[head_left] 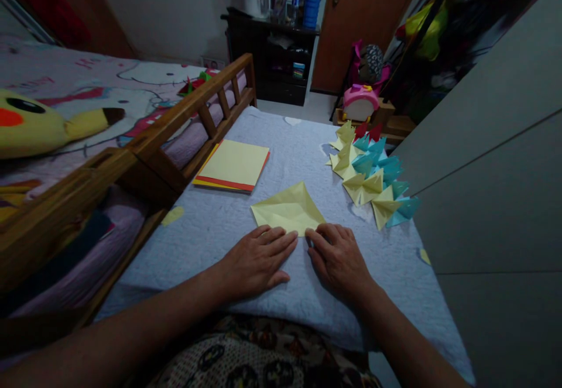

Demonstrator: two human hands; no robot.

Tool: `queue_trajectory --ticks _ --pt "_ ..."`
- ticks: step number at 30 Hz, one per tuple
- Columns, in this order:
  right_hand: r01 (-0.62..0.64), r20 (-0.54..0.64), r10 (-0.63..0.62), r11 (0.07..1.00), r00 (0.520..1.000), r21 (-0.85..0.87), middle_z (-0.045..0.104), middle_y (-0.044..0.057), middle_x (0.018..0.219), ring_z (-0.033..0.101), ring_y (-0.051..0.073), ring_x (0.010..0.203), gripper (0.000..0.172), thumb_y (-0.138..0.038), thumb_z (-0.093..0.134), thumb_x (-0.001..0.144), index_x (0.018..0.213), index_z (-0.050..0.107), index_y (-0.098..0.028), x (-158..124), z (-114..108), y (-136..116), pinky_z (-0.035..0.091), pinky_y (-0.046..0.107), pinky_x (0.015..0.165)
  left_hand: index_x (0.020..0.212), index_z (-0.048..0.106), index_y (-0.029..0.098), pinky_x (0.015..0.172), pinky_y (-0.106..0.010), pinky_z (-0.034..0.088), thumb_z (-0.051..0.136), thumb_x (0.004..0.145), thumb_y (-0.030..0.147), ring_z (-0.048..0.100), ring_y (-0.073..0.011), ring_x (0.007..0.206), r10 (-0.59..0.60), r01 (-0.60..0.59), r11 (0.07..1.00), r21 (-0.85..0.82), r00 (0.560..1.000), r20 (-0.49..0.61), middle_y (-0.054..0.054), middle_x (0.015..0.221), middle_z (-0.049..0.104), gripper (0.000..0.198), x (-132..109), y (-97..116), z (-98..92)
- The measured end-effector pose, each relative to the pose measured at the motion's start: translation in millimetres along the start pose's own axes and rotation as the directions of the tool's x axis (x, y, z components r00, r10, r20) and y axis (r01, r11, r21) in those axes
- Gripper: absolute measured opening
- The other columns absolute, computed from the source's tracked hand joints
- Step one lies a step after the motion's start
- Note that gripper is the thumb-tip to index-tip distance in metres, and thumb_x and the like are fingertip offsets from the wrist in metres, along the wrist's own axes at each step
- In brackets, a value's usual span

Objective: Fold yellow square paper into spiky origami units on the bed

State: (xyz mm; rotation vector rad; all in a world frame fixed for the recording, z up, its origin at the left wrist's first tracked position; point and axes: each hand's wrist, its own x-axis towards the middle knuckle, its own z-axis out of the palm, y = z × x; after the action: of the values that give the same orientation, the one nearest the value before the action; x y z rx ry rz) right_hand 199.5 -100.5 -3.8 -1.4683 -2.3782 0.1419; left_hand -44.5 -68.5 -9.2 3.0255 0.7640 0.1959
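Observation:
A pale yellow sheet of origami paper point(290, 209) lies on the cloth-covered table in front of me, creased and partly folded. My left hand point(261, 259) rests flat on its near left edge, fingers stretched out together and thumb apart. At the near right edge, my right hand point(336, 256) has its fingers curled, with thumb and index finger closed at the paper. The fingers cover the paper's near edge in part. Further left lies a stack of square paper point(237, 162), pale yellow on top with red and orange edges showing below.
Several folded yellow paper pieces point(362, 186) and blue paper pieces point(390, 168) stand in rows at the table's right side, with red ones point(367, 132) behind. A wooden bed rail point(197, 107) borders the left edge. A pale cabinet point(492, 201) stands close on the right.

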Motion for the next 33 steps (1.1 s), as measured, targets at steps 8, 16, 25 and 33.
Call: queue_trajectory --ticks 8,16,25,33 --pt "0.023 0.022 -0.022 0.999 1.0 -0.049 0.061 0.01 0.113 0.05 0.027 0.098 0.031 -0.027 0.054 0.096 0.126 0.061 -0.024 -1.1 -1.7 -0.6 0.039 0.044 0.086 0.151 0.036 0.017 0.118 -0.046 0.026 0.046 0.1 0.058 0.034 -0.028 0.145 -0.044 0.047 0.998 -0.041 0.997 0.064 -0.009 0.159 0.04 0.066 -2.3 -1.2 2.2" --pt "0.081 -0.036 -0.085 0.993 0.996 -0.08 0.061 0.014 0.13 0.048 0.03 0.118 0.034 -0.024 0.054 0.096 0.128 0.06 -0.015 -3.7 5.2 -0.1 0.039 0.046 0.102 0.154 0.029 0.021 0.122 -0.05 0.022 0.051 0.098 0.058 0.027 -0.0275 0.15 -0.073 0.081 0.993 -0.084 0.994 0.087 -0.009 0.163 0.033 0.07 -2.3 -2.8 4.0" --pt "0.156 0.062 -0.154 0.987 0.986 -0.028 0.06 0.013 0.122 0.052 0.026 0.109 0.039 -0.028 0.053 0.097 0.135 0.056 -0.018 0.8 -0.3 -0.9 0.047 0.044 0.099 0.149 0.037 0.017 0.119 -0.051 0.031 0.055 0.099 0.043 0.022 -0.0327 0.152 -0.134 0.133 0.977 -0.166 0.991 0.006 -0.018 0.163 0.027 0.059 -2.3 -7.9 5.2" --pt "0.157 0.074 -0.153 0.987 0.985 -0.047 0.058 0.013 0.123 0.051 0.027 0.107 0.042 -0.035 0.057 0.097 0.136 0.057 -0.022 1.2 0.3 -0.1 0.048 0.044 0.096 0.149 0.034 0.018 0.116 -0.051 0.035 0.062 0.095 0.038 0.024 -0.0347 0.15 -0.189 0.189 0.974 -0.127 0.982 0.013 -0.019 0.164 0.022 0.064 -0.8 -5.3 7.6"
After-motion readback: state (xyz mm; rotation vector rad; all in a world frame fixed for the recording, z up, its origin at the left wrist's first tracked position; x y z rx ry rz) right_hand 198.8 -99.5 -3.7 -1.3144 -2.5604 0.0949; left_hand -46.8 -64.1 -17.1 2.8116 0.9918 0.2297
